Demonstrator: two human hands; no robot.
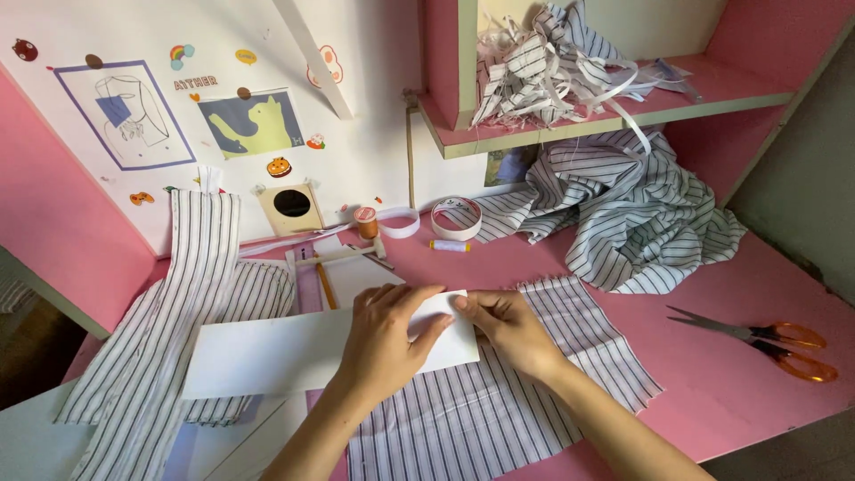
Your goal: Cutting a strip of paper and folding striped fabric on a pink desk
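A long white paper strip (267, 356) lies across a piece of black-and-white striped fabric (499, 410) on the pink table. My left hand (385, 343) presses flat on the strip near its right end, fingers spread. At the strip's right edge my right hand (509, 330) pinches it with fingertips against the fabric. Both forearms come in from the bottom of the view.
Orange-handled scissors (766, 343) lie at the right. A heap of striped cloth (632, 214) sits behind, with scraps on the shelf (552, 62). Striped bands (191, 294) lie at left. Tape rolls (456, 218), a thread spool (366, 221), a pencil (325, 285) stand near the wall.
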